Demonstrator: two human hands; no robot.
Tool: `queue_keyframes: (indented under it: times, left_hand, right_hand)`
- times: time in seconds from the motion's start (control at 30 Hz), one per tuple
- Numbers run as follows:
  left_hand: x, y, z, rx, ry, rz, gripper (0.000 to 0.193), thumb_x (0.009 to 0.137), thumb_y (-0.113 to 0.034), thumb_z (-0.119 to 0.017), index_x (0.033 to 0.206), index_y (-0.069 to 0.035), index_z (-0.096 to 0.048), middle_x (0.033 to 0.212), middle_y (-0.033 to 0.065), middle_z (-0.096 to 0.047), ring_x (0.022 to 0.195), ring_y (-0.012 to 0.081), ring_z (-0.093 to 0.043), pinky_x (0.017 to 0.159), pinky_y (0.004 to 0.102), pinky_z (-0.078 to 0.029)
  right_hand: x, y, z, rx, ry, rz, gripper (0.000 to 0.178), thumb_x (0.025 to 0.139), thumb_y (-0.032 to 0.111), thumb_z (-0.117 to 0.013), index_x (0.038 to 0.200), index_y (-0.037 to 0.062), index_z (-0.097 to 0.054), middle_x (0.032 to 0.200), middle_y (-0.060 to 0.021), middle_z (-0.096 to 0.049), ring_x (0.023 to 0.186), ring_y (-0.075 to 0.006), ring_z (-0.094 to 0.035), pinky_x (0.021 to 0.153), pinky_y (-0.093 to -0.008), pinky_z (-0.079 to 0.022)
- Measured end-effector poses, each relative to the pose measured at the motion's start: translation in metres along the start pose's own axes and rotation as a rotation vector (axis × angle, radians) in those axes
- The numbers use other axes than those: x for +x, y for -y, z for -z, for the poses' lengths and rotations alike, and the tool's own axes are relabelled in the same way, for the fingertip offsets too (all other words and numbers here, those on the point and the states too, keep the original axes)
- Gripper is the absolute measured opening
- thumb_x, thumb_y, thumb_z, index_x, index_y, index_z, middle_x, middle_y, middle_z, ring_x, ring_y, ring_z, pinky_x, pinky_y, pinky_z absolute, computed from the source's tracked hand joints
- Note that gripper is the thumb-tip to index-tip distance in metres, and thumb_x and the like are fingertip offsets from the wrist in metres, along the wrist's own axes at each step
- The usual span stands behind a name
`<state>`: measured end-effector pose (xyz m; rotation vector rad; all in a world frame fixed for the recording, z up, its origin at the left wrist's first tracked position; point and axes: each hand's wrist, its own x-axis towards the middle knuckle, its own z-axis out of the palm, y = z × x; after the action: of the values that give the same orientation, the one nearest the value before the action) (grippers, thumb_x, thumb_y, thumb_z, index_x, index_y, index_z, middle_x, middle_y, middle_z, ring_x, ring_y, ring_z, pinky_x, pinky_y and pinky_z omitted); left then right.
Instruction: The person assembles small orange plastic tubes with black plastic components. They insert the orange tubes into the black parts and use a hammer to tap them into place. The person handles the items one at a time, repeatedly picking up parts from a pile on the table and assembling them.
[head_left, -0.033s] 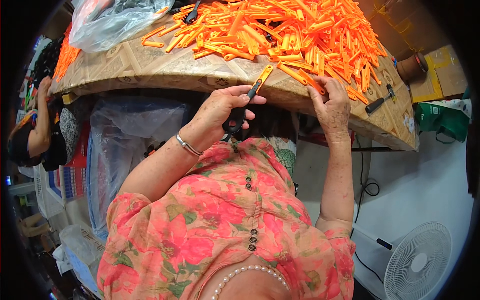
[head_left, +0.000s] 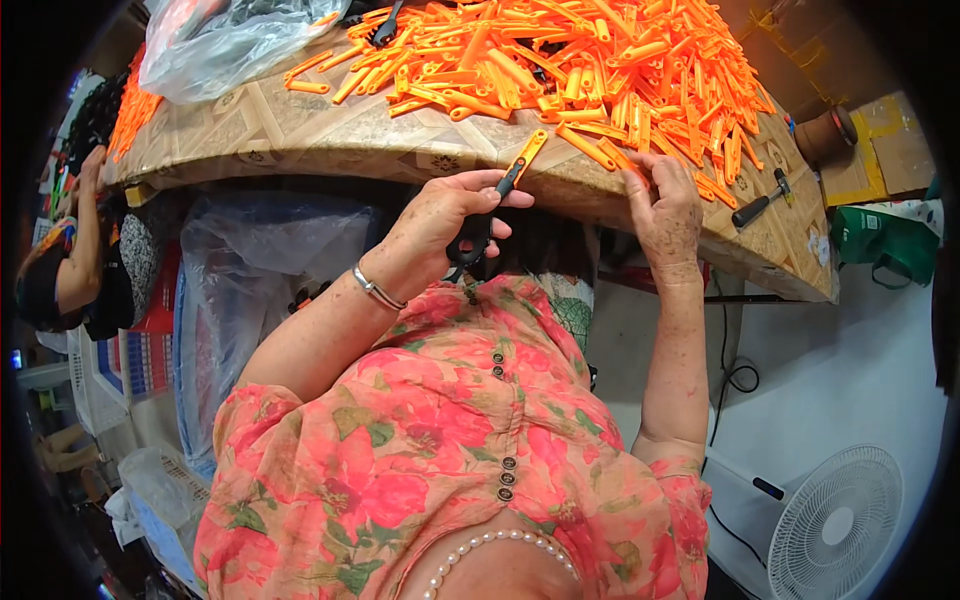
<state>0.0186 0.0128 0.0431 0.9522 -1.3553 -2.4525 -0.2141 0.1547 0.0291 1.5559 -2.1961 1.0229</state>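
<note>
My left hand is closed around a black kitchen utensil with a rounded head, which hangs low by the palm, partly hidden by my fingers. An orange plastic handle piece sits on its upper end and points up past my thumb. At the table's front edge, my right hand pinches the near end of another loose orange handle piece. A further orange piece lies just left of it. Behind them spreads a large heap of the same orange pieces.
A black-handled hammer lies on the table's right end, near a brown spool. A clear plastic bag is at the far left. Below are a plastic-lined bin and a white fan. Another person's arm shows at left.
My right thumb and fingers have shifted slightly on the orange piece. The left hand and its utensil stay in place.
</note>
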Motion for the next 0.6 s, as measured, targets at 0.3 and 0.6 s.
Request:
queue_keyframes:
  times: [0.3,0.6]
  left_hand:
    - [-0.001,-0.002,0.006,0.043,0.037,-0.017,0.04,0.097,-0.011,-0.049,0.135,0.0,-0.049,0.116,0.0096,-0.066,0.073,0.008,-0.061,0.06,0.0238,-0.054]
    - [0.002,-0.003,0.011,0.139,0.103,-0.007,0.038,0.096,-0.01,-0.049,0.133,0.0,-0.05,0.111,0.0102,-0.068,0.069,0.0079,-0.062,0.055,0.0239,-0.053]
  right_hand:
    - [0.003,-0.001,0.005,-0.388,0.07,0.083,0.018,0.088,0.017,-0.065,0.103,0.0075,-0.064,0.095,-0.0106,-0.061,0.096,-0.0294,-0.06,0.083,-0.0418,-0.049]
    - [-0.001,0.024,0.008,0.258,0.041,-0.143,0.026,0.097,0.01,-0.046,0.117,0.0084,-0.062,0.099,-0.0166,-0.066,0.094,-0.0284,-0.066,0.084,-0.036,-0.05]
